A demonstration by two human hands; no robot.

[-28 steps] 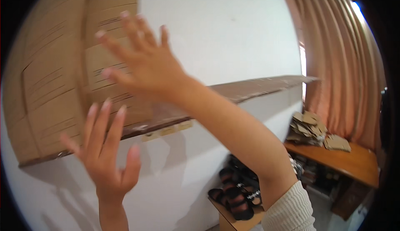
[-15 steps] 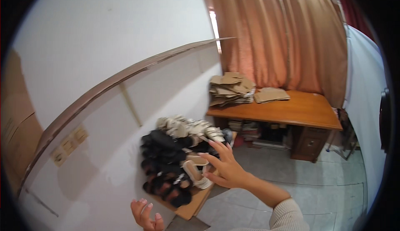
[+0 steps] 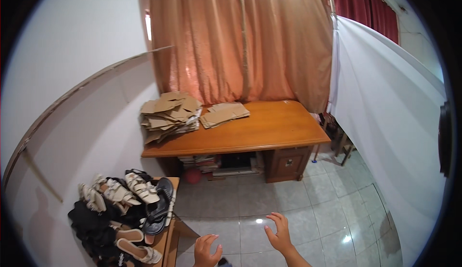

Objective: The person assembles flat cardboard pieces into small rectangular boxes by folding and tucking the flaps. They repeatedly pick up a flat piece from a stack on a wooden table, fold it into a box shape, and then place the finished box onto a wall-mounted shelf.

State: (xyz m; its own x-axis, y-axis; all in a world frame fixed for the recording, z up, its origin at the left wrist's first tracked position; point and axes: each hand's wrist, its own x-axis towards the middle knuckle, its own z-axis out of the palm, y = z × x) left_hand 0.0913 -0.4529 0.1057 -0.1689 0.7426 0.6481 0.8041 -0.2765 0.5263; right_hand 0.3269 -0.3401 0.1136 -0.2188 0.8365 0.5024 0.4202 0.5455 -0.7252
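Observation:
My left hand (image 3: pixel 208 252) hovers at the lower edge, its fingers loosely curved and apart from the thumb, with nothing in it. To its right, my right hand (image 3: pixel 279 233) is also empty, fingers and thumb spread over the tiled floor. Neither touches anything. Nearest to my left hand is a low wooden stand (image 3: pixel 172 233) heaped with footwear. On it lie cream strappy sandals (image 3: pixel 143 187), black sandals (image 3: pixel 159 207) and pale flat shoes (image 3: pixel 132 247). A wooden desk (image 3: pixel 269 127) stands ahead, bearing a heap of folded brown cardboard (image 3: pixel 168 113) and a smaller flat cardboard stack (image 3: pixel 224 114).
Behind the desk hangs an orange-brown curtain (image 3: pixel 274 45). A white cloth sheet (image 3: pixel 380 103) hangs along the right. Under the desk are books and papers (image 3: pixel 207 163), a red ball-like thing (image 3: pixel 192 175) and a wooden cabinet (image 3: pixel 288 163). A ledge (image 3: pixel 91 81) runs along the left wall.
My view has turned right, so the desk is now central and the sandals sit lower left. My right hand, earlier in front of the sandals, is now over the floor. Both hands stay empty.

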